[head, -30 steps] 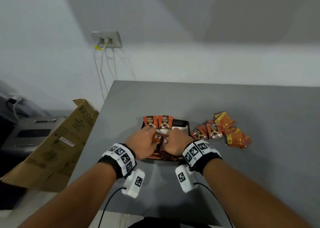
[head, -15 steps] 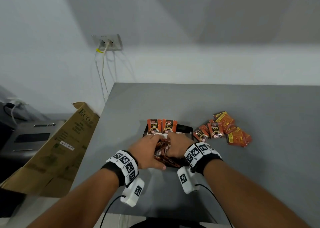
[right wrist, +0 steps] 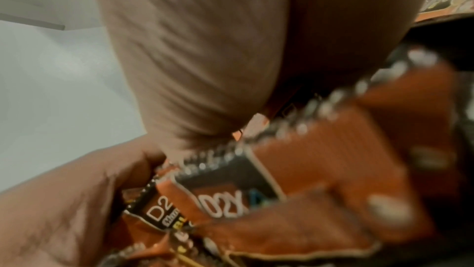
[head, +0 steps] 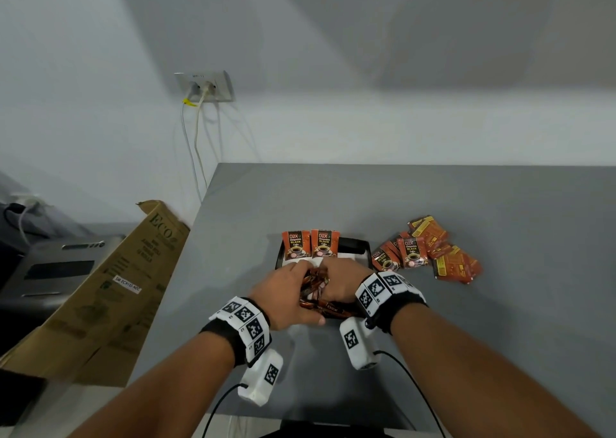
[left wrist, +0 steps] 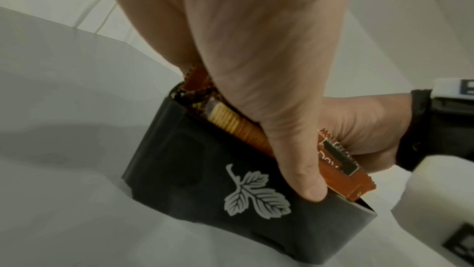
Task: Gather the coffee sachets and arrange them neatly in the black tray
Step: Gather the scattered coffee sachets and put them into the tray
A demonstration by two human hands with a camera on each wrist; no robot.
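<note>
Tray (head: 361, 247) sits mid-table (head: 466, 337) — 2 sachets (head: 310, 244) upright at its far end, a loose pile (head: 430, 252) to its right, a box (head: 110, 297) off the table's left edge.

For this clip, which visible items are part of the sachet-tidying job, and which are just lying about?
Job:
- black tray
- bundle of sachets gripped by left hand and right hand
- two upright sachets in tray
- loose sachets on table

Lying about:
- cardboard box
- wall socket
- grey machine

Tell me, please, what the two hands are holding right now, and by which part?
Both the left hand and right hand grip one bunch of coffee sachets by its sides, inside the black tray.
</note>
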